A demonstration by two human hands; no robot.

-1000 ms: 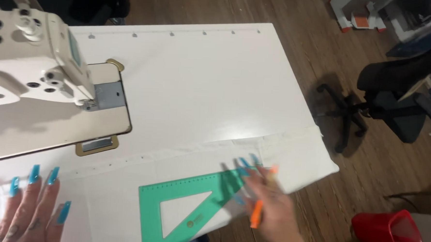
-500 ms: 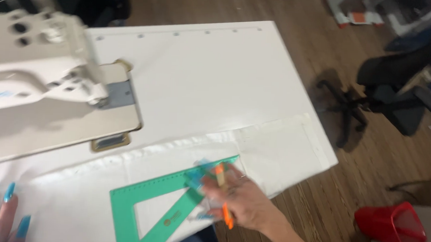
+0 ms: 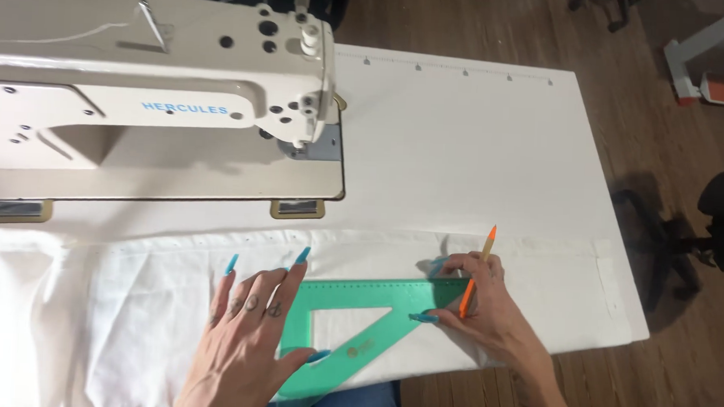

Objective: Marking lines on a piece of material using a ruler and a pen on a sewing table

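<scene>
A green triangular set square (image 3: 374,298) lies flat on white fabric (image 3: 146,308) spread along the near edge of the white table (image 3: 462,143). My left hand (image 3: 246,337), with long blue nails, presses down on the set square's left part, fingers spread. My right hand (image 3: 479,310) holds an orange pencil (image 3: 477,269) upright at the set square's right tip, with the fingertips touching the ruler's corner.
A cream industrial sewing machine (image 3: 139,80) fills the table's far left. The fabric runs to the table's right edge (image 3: 611,271). Beyond the table is wooden floor with a black office chair (image 3: 703,226) on the right and white equipment (image 3: 710,64) at the top right.
The view has swung right and the sewing machine now fills the upper left. My left hand moved from the left edge onto the set square. The right hand shifted the pencil to the ruler's tip.
</scene>
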